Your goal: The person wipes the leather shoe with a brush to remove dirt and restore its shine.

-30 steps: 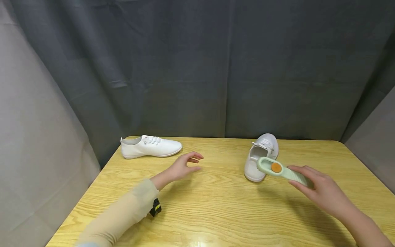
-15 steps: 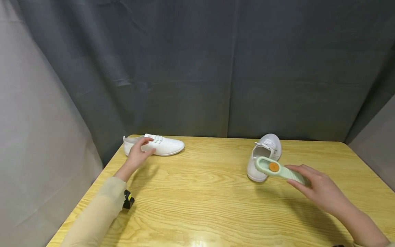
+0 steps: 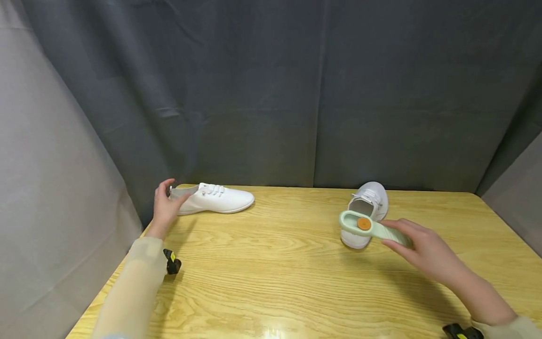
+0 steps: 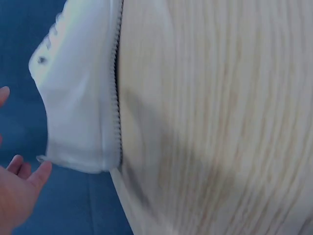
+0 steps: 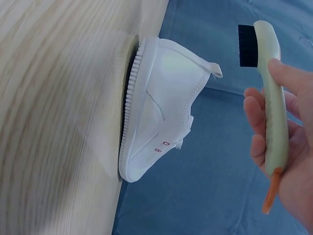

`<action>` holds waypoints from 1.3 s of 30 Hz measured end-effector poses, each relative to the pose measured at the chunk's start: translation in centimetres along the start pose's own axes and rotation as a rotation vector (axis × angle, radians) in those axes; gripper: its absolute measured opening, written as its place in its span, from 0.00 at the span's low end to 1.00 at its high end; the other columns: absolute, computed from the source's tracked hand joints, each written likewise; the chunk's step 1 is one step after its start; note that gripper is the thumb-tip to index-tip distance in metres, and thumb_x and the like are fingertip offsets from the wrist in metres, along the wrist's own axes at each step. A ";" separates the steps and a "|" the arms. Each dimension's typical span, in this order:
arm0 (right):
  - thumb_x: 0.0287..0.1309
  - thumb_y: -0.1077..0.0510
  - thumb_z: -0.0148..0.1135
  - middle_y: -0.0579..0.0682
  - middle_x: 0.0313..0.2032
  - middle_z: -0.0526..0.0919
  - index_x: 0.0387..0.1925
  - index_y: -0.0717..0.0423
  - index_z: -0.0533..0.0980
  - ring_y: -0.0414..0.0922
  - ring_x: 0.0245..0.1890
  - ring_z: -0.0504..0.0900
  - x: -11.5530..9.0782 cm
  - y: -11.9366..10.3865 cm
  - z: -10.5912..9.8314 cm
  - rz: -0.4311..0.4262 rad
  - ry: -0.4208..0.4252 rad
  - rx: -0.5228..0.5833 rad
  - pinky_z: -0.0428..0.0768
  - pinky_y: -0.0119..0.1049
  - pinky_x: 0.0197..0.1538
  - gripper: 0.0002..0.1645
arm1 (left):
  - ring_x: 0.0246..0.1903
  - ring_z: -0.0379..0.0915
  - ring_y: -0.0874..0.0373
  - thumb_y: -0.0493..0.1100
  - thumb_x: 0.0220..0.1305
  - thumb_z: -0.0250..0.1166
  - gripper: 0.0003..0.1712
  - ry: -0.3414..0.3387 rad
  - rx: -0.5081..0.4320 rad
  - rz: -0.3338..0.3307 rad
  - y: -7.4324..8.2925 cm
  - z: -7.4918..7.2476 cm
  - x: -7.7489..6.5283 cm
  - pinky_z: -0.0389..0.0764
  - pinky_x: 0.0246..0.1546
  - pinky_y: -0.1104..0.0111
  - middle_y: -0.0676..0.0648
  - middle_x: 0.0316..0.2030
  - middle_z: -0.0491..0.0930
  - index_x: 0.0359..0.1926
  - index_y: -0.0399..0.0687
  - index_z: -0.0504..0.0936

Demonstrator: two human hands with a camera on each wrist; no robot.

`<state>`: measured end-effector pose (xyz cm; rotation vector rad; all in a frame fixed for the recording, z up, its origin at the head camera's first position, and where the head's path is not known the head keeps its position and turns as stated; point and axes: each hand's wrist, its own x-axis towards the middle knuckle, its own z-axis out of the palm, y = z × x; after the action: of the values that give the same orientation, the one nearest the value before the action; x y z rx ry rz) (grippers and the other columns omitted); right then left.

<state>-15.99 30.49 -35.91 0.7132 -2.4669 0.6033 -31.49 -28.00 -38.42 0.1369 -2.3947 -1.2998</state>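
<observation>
A white lace-up shoe (image 3: 226, 199) lies at the back left of the table, its toe pointing right. My left hand (image 3: 163, 208) is at its heel, with thumb and fingers spread apart; in the left wrist view the fingertips (image 4: 43, 171) come close to the heel tab, and I cannot tell whether they touch it. My right hand (image 3: 427, 252) grips a pale green shoe brush (image 3: 391, 234) by its handle. The brush has an orange button, black bristles (image 5: 248, 46) and an orange loop. It is held above the heel of a second white shoe (image 3: 374, 189), partly covering that shoe in the head view.
The wood-grain table (image 3: 271, 263) ends just behind both shoes, against a dark grey curtain (image 3: 254, 94). Lighter grey cloth (image 3: 55, 165) hangs on the left side. Black wrist camera mounts (image 3: 171, 262) sit at both sleeves.
My left hand has moved left from the table's middle, past the front of the left shoe, to its heel. The right hand has shifted slightly left with the brush.
</observation>
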 end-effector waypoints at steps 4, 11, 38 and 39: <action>0.49 0.63 0.74 0.41 0.38 0.81 0.51 0.54 0.79 0.33 0.31 0.73 -0.1 -0.2 0.1 0.006 -0.010 0.015 0.70 0.27 0.31 0.25 | 0.70 0.47 0.41 0.39 0.60 0.69 0.43 -0.007 -0.026 -0.058 -1.1 -0.1 0.3 0.51 0.68 0.52 0.34 0.69 0.55 0.71 0.40 0.56; 0.47 0.64 0.75 0.39 0.36 0.80 0.51 0.54 0.79 0.33 0.28 0.70 -0.2 -0.5 0.2 0.005 -0.009 0.029 0.69 0.29 0.29 0.27 | 0.70 0.45 0.38 0.39 0.61 0.69 0.49 -0.101 -0.049 -0.130 -2.4 -0.8 0.2 0.51 0.68 0.50 0.30 0.71 0.50 0.74 0.39 0.47; 0.48 0.64 0.74 0.38 0.36 0.79 0.51 0.53 0.79 0.33 0.28 0.70 -0.4 -0.9 0.1 0.018 -0.015 0.031 0.68 0.27 0.29 0.26 | 0.60 0.58 0.30 0.38 0.60 0.70 0.43 -0.296 0.069 -0.017 -3.0 -2.8 -1.9 0.62 0.60 0.45 0.27 0.59 0.56 0.65 0.35 0.51; 0.48 0.64 0.74 0.38 0.36 0.79 0.51 0.53 0.79 0.33 0.28 0.70 -0.5 -0.9 0.1 0.020 -0.014 0.032 0.68 0.27 0.29 0.26 | 0.58 0.59 0.30 0.37 0.59 0.70 0.42 -0.303 0.068 0.002 -2.9 -2.7 -2.1 0.64 0.58 0.45 0.27 0.58 0.57 0.65 0.34 0.52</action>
<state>-15.12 29.99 -36.02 0.7088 -2.4852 0.6484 -28.80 -31.15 -40.17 -0.0469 -2.6912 -1.3184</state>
